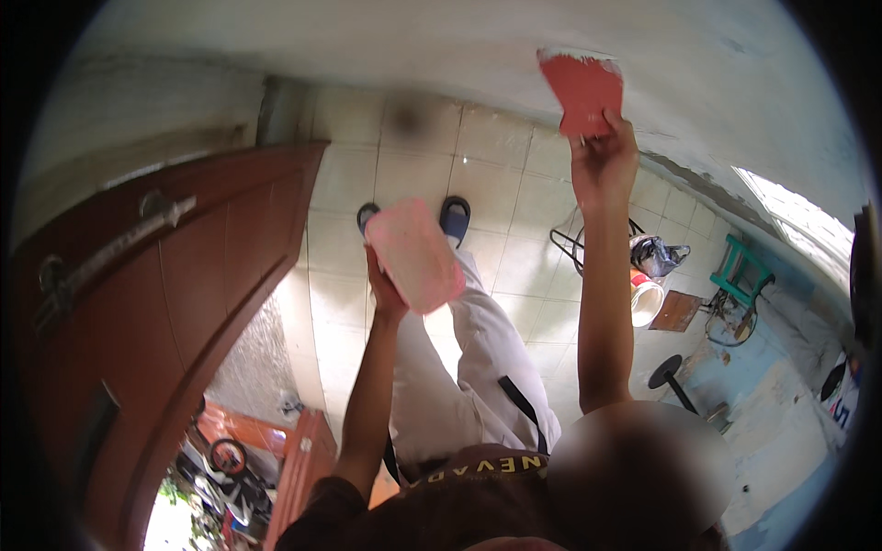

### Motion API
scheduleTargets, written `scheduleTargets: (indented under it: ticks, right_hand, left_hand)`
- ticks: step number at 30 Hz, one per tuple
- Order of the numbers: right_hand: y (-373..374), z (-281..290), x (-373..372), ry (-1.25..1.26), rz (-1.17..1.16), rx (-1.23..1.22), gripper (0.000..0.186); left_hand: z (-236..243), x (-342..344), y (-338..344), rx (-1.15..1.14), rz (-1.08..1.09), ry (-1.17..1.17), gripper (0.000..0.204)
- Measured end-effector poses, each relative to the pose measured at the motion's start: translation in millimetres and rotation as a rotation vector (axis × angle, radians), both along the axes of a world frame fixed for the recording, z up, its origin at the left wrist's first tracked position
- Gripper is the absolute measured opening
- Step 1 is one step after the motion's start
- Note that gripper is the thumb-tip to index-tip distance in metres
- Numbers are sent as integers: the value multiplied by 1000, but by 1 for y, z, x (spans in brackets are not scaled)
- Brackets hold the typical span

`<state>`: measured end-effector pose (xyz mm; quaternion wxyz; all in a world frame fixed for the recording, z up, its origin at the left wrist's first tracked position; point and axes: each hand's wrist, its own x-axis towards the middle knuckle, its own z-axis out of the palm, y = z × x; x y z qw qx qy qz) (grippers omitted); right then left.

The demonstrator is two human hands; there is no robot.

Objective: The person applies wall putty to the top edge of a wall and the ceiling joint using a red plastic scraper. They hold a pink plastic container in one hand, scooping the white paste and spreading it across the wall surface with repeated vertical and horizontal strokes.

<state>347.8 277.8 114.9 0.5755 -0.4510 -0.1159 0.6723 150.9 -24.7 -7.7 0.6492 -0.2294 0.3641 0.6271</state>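
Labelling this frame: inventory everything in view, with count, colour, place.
Scraper: 1, red, right hand
Tray: 1, pink, left hand
Wall: 1, pale, top
Door: 1, brown, left
Floor tiles: many, cream, centre
Sandals: 2, dark, worn
Bucket: 1, white, right
Bag: 1, dark, near bucket
Board: 1, brown, beside bucket
Stool: 1, green, right
Motorbike: 1+, dark, lower left
Clutter: uncountable, mixed, right edge
Trousers: 1 pair, white, centre
Shirt: 1, dark, bottom
Hands: 2, bare, centre and upper right
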Motion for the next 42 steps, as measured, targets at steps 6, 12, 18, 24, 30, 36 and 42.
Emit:
scheduleTargets:
  ticks: [6, 12, 18, 24, 30, 36, 42]
  right_hand:
    - [-112, 22, -12, -673, 576, 150, 15]
    - [-169, 17, -65, -1065, 888, 363, 10]
    - [-179, 4, -80, -1089, 861, 454, 10]
    - [-173, 14, -64, -1128, 885, 350, 13]
    - [-166, 6, -52, -387, 523, -169, 17]
    - [-159, -4, -27, 344, 450, -550, 29]
    - [-143, -2, -22, 292, 268, -628, 19]
  left_hand:
    - [27, 3, 58, 112, 28, 98, 72]
    - [9, -6, 55, 115, 41, 485, 58]
    - [29, 8, 63, 191, 60, 244, 50]
    - [11, 9, 52, 98, 85, 279, 48]
    - [31, 9, 69, 106, 106, 187, 49]
    - [9, 4, 62, 134, 63, 169, 50]
    - [17, 16, 78, 75, 5, 280, 59]
